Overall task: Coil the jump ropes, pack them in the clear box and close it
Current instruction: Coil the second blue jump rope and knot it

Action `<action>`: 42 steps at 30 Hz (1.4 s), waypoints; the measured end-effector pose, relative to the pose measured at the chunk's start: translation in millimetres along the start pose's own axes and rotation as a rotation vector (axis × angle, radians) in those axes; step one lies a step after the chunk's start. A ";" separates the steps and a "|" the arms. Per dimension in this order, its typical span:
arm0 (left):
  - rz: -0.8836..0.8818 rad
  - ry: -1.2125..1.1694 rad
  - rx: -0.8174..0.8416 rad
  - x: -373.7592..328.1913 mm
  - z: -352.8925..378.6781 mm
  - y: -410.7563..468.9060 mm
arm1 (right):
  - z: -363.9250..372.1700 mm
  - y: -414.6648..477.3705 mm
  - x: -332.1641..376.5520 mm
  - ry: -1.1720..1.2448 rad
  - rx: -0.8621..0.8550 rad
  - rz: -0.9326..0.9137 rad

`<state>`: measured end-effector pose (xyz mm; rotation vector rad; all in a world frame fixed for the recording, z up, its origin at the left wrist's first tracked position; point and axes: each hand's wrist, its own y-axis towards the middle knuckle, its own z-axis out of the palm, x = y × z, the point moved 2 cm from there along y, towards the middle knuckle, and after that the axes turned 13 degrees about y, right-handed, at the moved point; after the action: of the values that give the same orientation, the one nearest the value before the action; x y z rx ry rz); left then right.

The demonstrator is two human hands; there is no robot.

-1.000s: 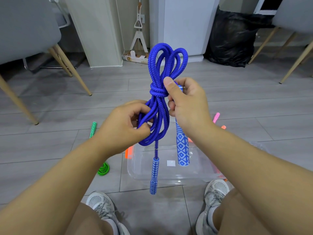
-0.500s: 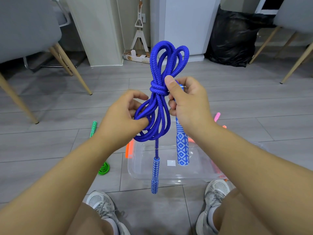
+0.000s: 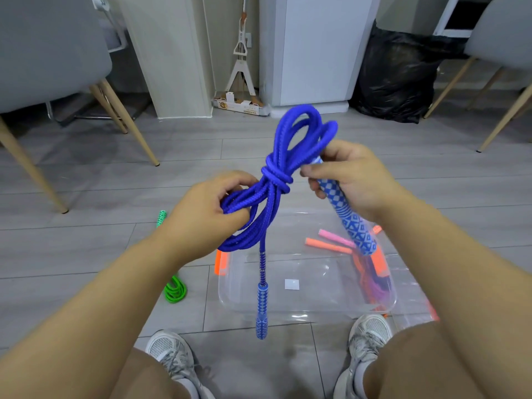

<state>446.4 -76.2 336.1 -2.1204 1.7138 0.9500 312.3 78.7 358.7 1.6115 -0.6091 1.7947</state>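
Head: rope (image 3: pixel 276 178), left hand (image 3: pixel 201 218), right hand (image 3: pixel 355 180)

Setting: domestic interior, a dining or living area of a home. Evidence: grey wood-look plank floor (image 3: pixel 86 249); left chair (image 3: pixel 43 53) and right chair (image 3: pixel 501 38), both grey-upholstered on tapered wooden legs. Further: a flat mop (image 3: pixel 240 61) stands upright in the gap between a pale wall panel (image 3: pixel 169 53) and a white cabinet (image 3: pixel 313 47), and a full black rubbish bag (image 3: pixel 397 76) sits on the floor just beside that cabinet.
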 end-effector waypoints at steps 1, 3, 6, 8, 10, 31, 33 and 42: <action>0.009 0.019 0.027 0.0 -1.3 -0.5 | -6.4 -0.1 2.8 -0.088 0.034 -0.016; 0.024 0.051 0.082 1.1 -1.7 -0.3 | -16.7 -1.7 8.8 -0.239 0.088 -0.057; 0.023 0.076 0.142 3.3 -0.4 1.0 | -26.6 -2.3 18.0 -0.421 0.135 -0.118; 0.024 0.121 0.171 4.7 -1.4 2.3 | -32.4 -2.0 24.2 -0.546 0.121 -0.181; 0.021 0.193 0.201 6.7 -2.4 3.7 | -35.6 -2.2 30.5 -0.697 0.089 -0.264; -0.387 0.135 -0.124 14.4 12.9 13.5 | -9.4 -24.3 20.1 -0.025 -0.024 0.207; -0.382 0.100 -0.129 12.9 13.5 13.3 | -9.4 -21.4 19.8 0.109 -0.087 0.207; -0.379 0.020 -0.112 17.2 12.3 14.0 | -10.0 -13.4 19.6 0.201 -0.247 0.071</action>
<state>430.9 -86.4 318.9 -2.4148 1.2228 0.9291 314.2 98.0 375.7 1.2425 -0.7676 1.8249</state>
